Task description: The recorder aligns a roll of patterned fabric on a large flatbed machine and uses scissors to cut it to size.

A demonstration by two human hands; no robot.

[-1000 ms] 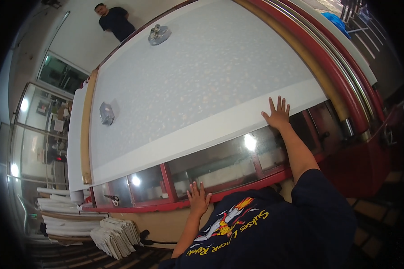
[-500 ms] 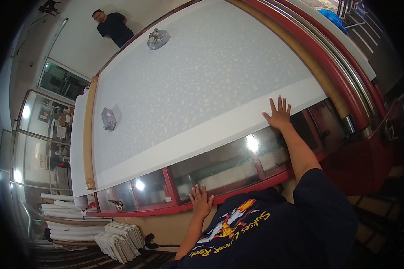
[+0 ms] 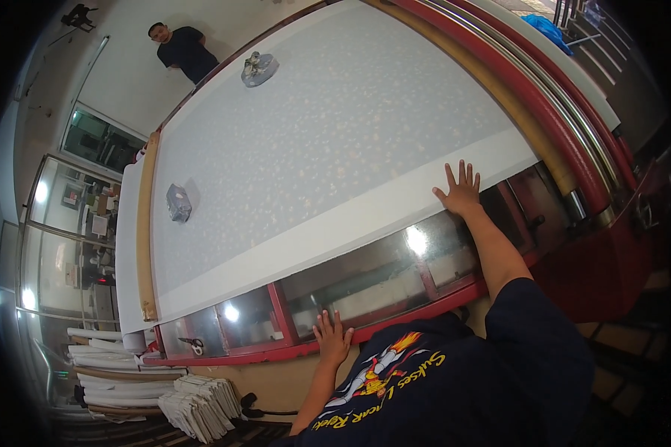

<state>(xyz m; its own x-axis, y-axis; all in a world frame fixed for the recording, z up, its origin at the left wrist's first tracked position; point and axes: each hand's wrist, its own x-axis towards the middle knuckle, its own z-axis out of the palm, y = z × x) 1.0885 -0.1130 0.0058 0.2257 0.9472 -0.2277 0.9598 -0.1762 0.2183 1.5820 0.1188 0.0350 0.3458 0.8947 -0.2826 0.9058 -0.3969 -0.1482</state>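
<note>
A wide sheet of pale white fabric [image 3: 335,141] with faint speckles is stretched over a red-framed table with a glass top [image 3: 350,290]. My right hand [image 3: 458,192] lies flat with spread fingers on the sheet's near white border, toward the right end. Down at the front red rail [image 3: 261,354], my left hand [image 3: 333,337] rests on the glass edge, fingers apart, holding nothing. Two weights sit on the sheet: a grey wrapped block [image 3: 178,203] at the left and a grey rounded one with a knob [image 3: 259,71] at the far side.
Red and metal rollers [image 3: 544,97] run along the right, beside a brown tube [image 3: 492,82]. Another brown tube [image 3: 148,231] lies on the left edge. Scissors [image 3: 193,344] lie on the glass. Rolls [image 3: 119,380] and folded bundles [image 3: 201,406] stack at lower left. A person [image 3: 185,51] stands behind the table.
Both hands stay nearly where they were. The view has shifted slightly, with the far part of the scene a little more to the left.
</note>
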